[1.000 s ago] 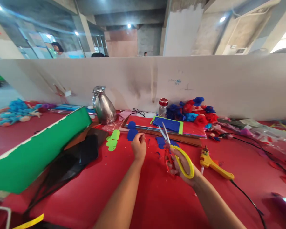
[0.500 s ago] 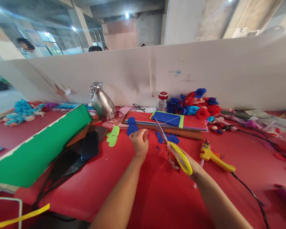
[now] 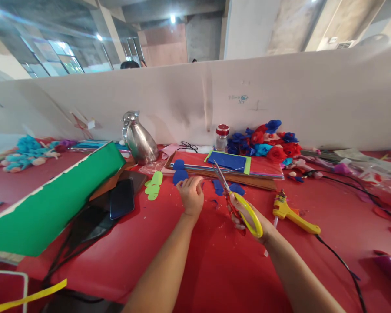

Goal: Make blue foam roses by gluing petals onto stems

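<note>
My right hand (image 3: 244,217) grips a pair of scissors (image 3: 247,216) with yellow and red handles. Their metal blades point forward and a little left, slightly apart. To the left of the blades is my left hand (image 3: 192,195), fingers curled together; whatever they hold, if anything, is too hidden to name. Dark blue cut pieces (image 3: 180,176) lie just beyond the left hand, and more blue scraps (image 3: 237,189) lie behind the scissors. Left of my hands is a small group of light green rounded cutouts (image 3: 154,187).
A yellow glue gun (image 3: 293,214) with a black cord lies at right. Behind are stacked coloured sheets (image 3: 263,174), a red-lidded jar (image 3: 222,138), red and blue flowers (image 3: 263,141) and a metal jug (image 3: 140,141). A phone (image 3: 122,198) and a green box (image 3: 61,202) stand left.
The view has shifted slightly. The scissor blades look a little closer together than before. My left hand stays almost in place, its fingers still curled.
</note>
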A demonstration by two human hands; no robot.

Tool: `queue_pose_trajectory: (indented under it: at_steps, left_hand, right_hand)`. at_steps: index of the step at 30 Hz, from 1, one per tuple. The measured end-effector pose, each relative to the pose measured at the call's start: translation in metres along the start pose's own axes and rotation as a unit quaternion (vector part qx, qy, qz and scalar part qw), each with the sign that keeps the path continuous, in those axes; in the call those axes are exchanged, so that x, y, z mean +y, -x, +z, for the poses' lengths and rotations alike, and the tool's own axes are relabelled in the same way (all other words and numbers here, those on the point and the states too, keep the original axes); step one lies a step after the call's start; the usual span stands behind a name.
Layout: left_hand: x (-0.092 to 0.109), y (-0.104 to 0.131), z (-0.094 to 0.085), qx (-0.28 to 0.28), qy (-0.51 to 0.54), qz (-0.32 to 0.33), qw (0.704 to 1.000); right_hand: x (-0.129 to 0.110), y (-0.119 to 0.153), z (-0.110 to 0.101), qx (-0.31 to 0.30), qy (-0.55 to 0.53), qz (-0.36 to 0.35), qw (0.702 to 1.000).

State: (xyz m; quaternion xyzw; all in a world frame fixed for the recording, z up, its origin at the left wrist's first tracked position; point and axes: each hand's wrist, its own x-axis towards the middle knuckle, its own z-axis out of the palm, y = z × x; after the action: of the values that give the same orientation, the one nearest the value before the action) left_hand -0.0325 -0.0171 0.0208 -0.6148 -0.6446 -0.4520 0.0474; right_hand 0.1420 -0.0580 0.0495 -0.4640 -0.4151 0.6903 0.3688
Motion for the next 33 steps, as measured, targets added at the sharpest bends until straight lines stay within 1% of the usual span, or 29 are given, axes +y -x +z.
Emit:
queue_pose_trajectory:
  at_steps: [5, 8, 12, 15, 17, 20, 24, 28, 33]
  left_hand:
    - [-0.002, 0.0, 0.002, 0.037, 0.0, 0.027, 0.999]
    - [-0.002, 0.0, 0.004, 0.044, -0.002, 0.034, 0.998]
    - [-0.004, 0.0, 0.005, 0.056, -0.012, 0.032, 0.998]
    - [-0.006, 0.0, 0.006, 0.065, -0.016, 0.048, 0.997]
    - [-0.008, 0.001, 0.006, 0.07, -0.025, 0.064, 0.995]
    - [-0.007, 0.001, 0.005, 0.069, -0.048, 0.091, 0.992]
    - [-0.001, 0.002, 0.002, 0.07, -0.08, 0.128, 0.986]
    - [0.003, 0.003, 0.001, 0.075, -0.106, 0.162, 0.978]
    - [0.002, 0.002, 0.0, 0.061, -0.136, 0.194, 0.97]
  right_hand:
    - [-0.003, 0.003, 0.003, 0.008, 0.008, 0.009, 1.0]
    - [-0.004, 0.003, 0.005, 0.008, 0.022, 0.005, 1.0]
    - [-0.003, 0.003, 0.007, 0.003, 0.053, -0.022, 0.998]
    - [-0.002, 0.004, 0.007, 0.001, 0.081, -0.037, 0.996]
    - [-0.003, 0.005, 0.007, 0.0, 0.103, -0.028, 0.994]
    - [-0.004, 0.007, 0.007, -0.002, 0.113, -0.005, 0.994]
    - [0.0, 0.005, 0.005, -0.018, 0.119, 0.02, 0.993]
    - [0.007, 0.0, 0.003, -0.026, 0.115, 0.031, 0.993]
    - [0.008, -0.001, 0.002, -0.032, 0.114, 0.025, 0.993]
